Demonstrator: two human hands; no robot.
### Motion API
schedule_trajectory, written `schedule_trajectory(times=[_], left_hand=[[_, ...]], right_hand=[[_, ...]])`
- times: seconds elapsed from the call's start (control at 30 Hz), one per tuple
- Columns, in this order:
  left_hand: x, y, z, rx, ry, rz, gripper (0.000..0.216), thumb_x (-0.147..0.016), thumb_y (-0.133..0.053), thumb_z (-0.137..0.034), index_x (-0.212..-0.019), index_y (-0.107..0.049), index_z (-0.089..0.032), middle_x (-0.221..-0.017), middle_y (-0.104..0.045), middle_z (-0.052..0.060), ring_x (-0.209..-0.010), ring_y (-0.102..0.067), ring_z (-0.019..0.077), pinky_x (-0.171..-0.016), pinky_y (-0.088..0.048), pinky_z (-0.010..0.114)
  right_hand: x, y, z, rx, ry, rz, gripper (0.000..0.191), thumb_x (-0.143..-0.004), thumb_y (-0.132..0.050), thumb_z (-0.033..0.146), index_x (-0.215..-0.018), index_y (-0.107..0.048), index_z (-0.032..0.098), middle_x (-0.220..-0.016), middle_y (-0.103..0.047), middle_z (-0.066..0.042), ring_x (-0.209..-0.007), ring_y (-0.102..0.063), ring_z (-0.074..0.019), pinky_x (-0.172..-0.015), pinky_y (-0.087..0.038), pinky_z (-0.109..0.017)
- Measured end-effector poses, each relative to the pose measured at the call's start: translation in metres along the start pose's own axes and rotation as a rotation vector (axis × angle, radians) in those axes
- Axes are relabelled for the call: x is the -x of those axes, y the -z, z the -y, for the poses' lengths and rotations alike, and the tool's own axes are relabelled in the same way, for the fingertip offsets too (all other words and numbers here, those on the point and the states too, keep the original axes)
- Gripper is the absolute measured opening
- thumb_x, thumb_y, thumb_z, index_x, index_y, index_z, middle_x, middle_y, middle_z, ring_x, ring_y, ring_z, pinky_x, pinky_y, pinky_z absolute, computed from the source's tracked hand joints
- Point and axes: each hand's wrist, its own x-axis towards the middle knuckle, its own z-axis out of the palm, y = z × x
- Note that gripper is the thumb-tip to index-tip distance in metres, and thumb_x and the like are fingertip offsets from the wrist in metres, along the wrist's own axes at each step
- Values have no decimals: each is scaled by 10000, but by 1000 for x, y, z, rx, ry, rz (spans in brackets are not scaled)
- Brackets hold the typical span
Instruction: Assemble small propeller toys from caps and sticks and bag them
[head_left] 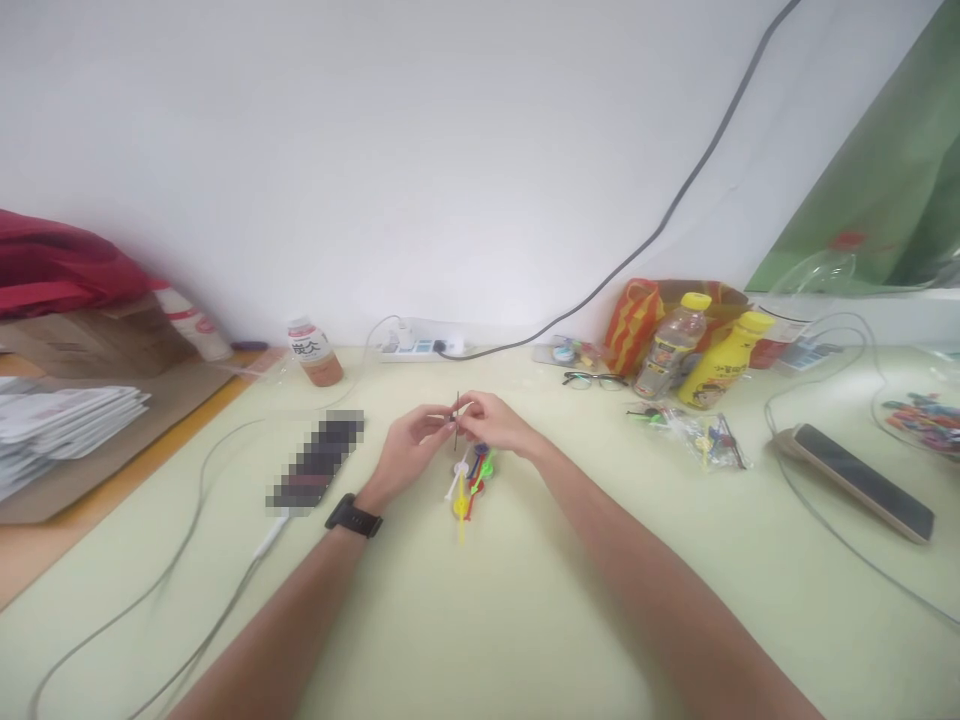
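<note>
My left hand (411, 440) and my right hand (495, 422) meet above the middle of the table. Both are closed, fingertips pinching a thin black stick-like piece (457, 425) that stands upright between them; its exact kind is too small to tell. Just below my hands lies a small cluster of plastic pieces, each with a round disc and a narrow stem: a white piece (460, 469), a yellow piece (461, 508), a red piece (476, 488), a green piece (487, 467) and a blue piece (481, 452), partly overlapping. A black watch (354, 516) is on my left wrist.
Left of my hands are a phone (319, 462) with a white cable and a drink bottle (315, 352). To the right lie glasses (595, 380), bagged plastic pieces (705, 440), a yellow bottle (724, 362) and another phone (862, 480). A power strip (420, 346) sits by the wall.
</note>
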Motion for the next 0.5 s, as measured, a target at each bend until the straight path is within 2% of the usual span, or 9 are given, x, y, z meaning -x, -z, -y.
schedule_trajectory(times=[0.17,0.5], left_hand=[[-1,-1,3,18,-39,-20,361,-873,-745,-451,-1131,-699,-203,-1076,-775,91,-959,-753,248,-930,-608,415],[0,-3,2,53,-63,-39,325,-904,-716,-439,-1130,-691,-206,-1103,-754,88,-977,-744,249,-922,-607,413]], right_hand=[[-2,-5,1,5,85,-15,172,-835,-601,165,-995,-595,225,-792,-674,29,-639,-639,-121,-607,-512,-234],[1,-9,10,9,125,-33,175,-826,-606,237,-999,-582,222,-719,-641,50,-644,-626,-129,-608,-480,-240]])
